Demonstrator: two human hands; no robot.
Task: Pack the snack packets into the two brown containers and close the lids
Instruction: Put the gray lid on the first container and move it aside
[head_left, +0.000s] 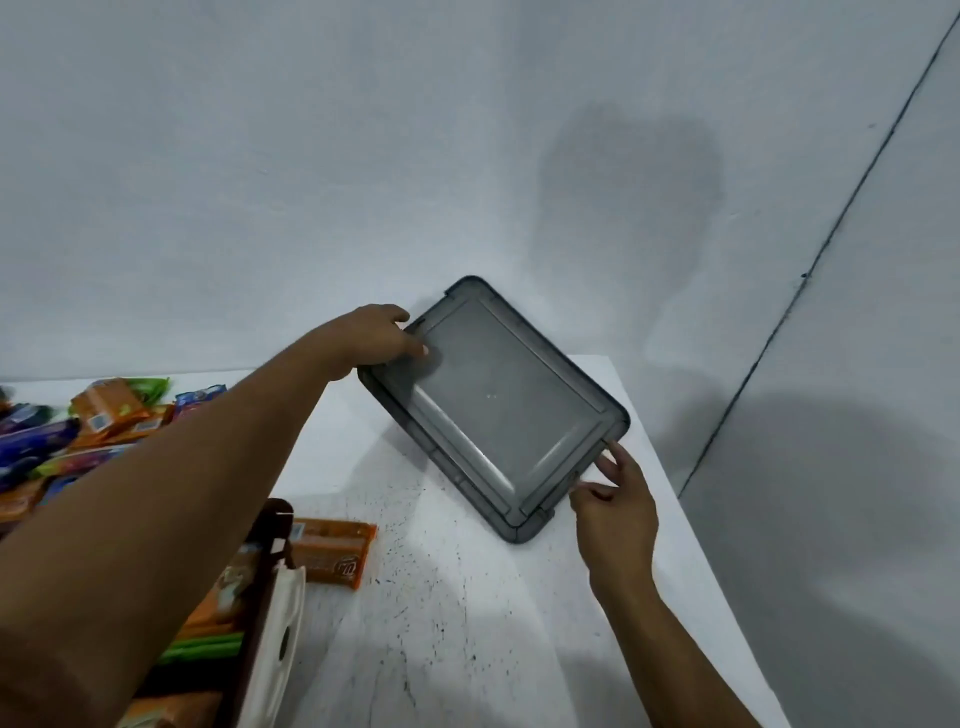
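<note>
A grey lid (498, 410) is tilted over the white bench (467, 623). The left hand (371, 338) grips its far-left edge, thumb on top. The right hand (615, 504) touches its near-right edge with fingertips. A brown container (265, 571) holds packets at lower left, an orange packet (332, 551) just beside it. More packets (78, 431) are heaped at far left.

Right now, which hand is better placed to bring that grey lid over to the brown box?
Left. The left hand grips the grey lid on the side of the brown box; the right hand only touches its near corner with fingertips.
</note>
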